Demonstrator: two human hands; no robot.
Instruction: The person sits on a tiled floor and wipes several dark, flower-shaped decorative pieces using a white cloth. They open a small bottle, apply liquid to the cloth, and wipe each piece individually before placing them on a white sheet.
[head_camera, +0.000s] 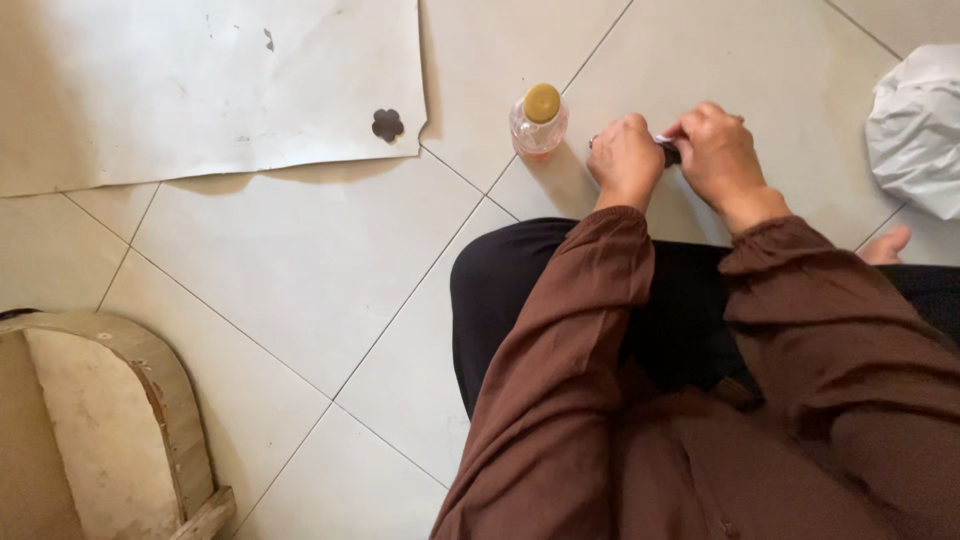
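Hands, left (625, 160) and right (718, 150), pinched a small dark object (668, 152) above glossy floor tiles (300, 270); a yellow-capped plastic bottle (539, 122) stood beside.

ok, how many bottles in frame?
1: a small clear bottle with a yellow cap, upright on the floor tiles, just beside the left hand. None other visible.
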